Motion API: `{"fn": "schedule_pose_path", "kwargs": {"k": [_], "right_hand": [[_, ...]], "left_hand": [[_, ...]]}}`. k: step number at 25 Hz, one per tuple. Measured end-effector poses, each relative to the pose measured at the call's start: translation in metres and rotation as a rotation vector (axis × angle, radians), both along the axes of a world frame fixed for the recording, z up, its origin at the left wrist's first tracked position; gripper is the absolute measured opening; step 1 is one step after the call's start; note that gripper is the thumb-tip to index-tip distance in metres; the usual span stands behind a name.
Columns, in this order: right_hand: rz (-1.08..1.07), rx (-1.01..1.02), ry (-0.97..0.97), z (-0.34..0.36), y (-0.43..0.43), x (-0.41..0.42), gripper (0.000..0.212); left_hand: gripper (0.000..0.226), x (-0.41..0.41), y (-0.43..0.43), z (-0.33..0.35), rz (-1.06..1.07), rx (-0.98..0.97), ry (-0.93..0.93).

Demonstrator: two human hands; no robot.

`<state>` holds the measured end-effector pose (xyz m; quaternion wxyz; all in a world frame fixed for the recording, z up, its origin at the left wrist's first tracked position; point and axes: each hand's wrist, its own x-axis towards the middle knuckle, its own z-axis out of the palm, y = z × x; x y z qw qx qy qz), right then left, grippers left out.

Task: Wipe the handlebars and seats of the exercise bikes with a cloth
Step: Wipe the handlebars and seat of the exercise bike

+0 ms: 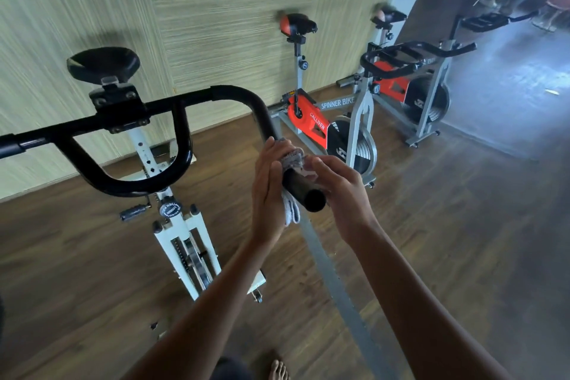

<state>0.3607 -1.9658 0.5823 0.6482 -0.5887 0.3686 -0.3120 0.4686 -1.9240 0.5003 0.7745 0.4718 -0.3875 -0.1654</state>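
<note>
The nearest exercise bike has a black handlebar [234, 94] and a black seat [103, 63] behind it. A grey-white cloth [293, 158] is wrapped over the handlebar's right grip, and one end hangs below the bar. My left hand [267, 185] lies against the left side of that grip, fingers fairly straight, pressing the cloth to the bar. My right hand [340, 191] is on the right side, its fingers curled round the cloth and the bar just above the open bar end [314, 200].
Two orange and grey spinner bikes [311, 125] [401, 86] stand along the striped wall [216, 9] to the right, each with its own seat and handlebar. The floor [462, 210] is wood. My bare foot [279, 370] shows at the bottom edge. Chairs stand at the far top right.
</note>
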Motion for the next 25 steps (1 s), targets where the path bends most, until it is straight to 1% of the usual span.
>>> {"fn": "schedule_pose_path", "kwargs": {"k": [3, 5, 7, 10, 12, 15, 17, 19, 22, 25], "right_hand": [[0.064, 0.027, 0.000, -0.007, -0.015, 0.007, 0.018], [0.090, 0.040, 0.011, -0.009, -0.023, 0.016, 0.017], [0.090, 0.045, 0.028, -0.011, -0.029, 0.031, 0.014], [0.065, 0.044, 0.017, -0.015, -0.040, 0.057, 0.013], [0.059, 0.050, 0.013, -0.015, -0.048, 0.070, 0.015], [0.041, 0.071, 0.009, -0.015, -0.062, 0.087, 0.016], [0.037, 0.086, 0.014, -0.019, -0.068, 0.097, 0.016], [0.033, 0.091, 0.043, -0.024, -0.071, 0.107, 0.018], [0.006, 0.055, 0.092, -0.030, -0.073, 0.123, 0.016], [-0.005, 0.050, 0.105, -0.029, -0.079, 0.137, 0.014]], "left_hand": [[0.037, 0.021, -0.010, -0.003, 0.052, 0.119, -0.135], [0.037, 0.037, -0.016, -0.002, 0.086, 0.149, -0.237], [0.037, 0.049, -0.022, -0.004, 0.107, 0.136, -0.325], [0.037, 0.072, -0.037, -0.007, 0.113, 0.135, -0.372], [0.038, 0.085, -0.048, -0.010, 0.159, 0.114, -0.423], [0.045, 0.104, -0.069, -0.017, 0.234, 0.033, -0.500], [0.049, 0.118, -0.081, -0.021, 0.271, 0.025, -0.544], [0.046, 0.136, -0.091, -0.022, 0.309, 0.072, -0.607], [0.047, 0.159, -0.100, -0.018, 0.438, 0.184, -0.765], [0.045, 0.169, -0.103, -0.015, 0.599, 0.276, -0.863]]}}
